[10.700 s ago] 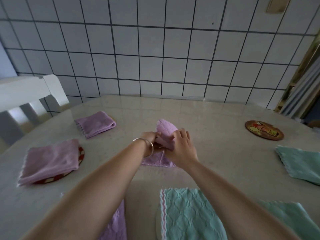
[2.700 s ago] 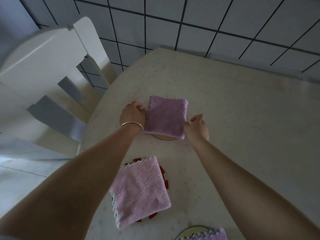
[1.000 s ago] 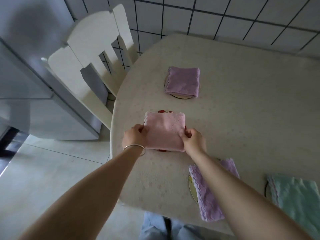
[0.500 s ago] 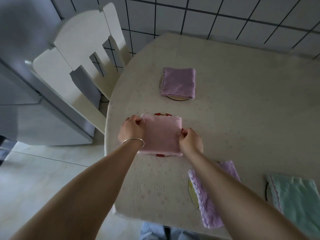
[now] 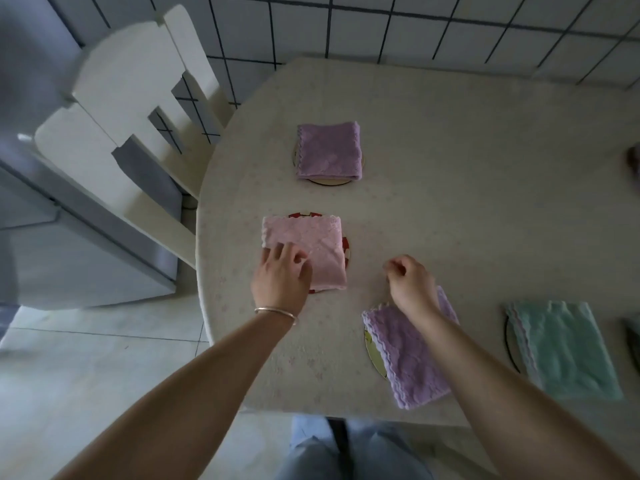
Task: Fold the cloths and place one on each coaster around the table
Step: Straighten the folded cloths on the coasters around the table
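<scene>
A folded pink cloth (image 5: 308, 247) lies on a red-patterned coaster (image 5: 345, 249) near the table's left edge. My left hand (image 5: 281, 277) rests flat on its near left corner, fingers spread, gripping nothing. My right hand (image 5: 408, 282) hovers to the right of that cloth, fingers loosely curled and empty. A folded purple cloth (image 5: 329, 152) sits on a round coaster (image 5: 329, 182) farther back. Another purple cloth (image 5: 405, 351) covers a yellowish coaster (image 5: 372, 348) under my right forearm. A mint-green cloth (image 5: 561, 348) lies on a coaster (image 5: 512, 344) at the right.
The beige table (image 5: 450, 209) has a rounded left edge. A white chair (image 5: 138, 109) stands against that side, with a grey cabinet (image 5: 52, 237) beyond it. A tiled wall (image 5: 381, 26) runs behind the table. My legs (image 5: 346, 452) show below the near edge.
My right hand has let go of the pink cloth and moved right. My left hand has shifted from gripping its left edge to lying flat on its near corner.
</scene>
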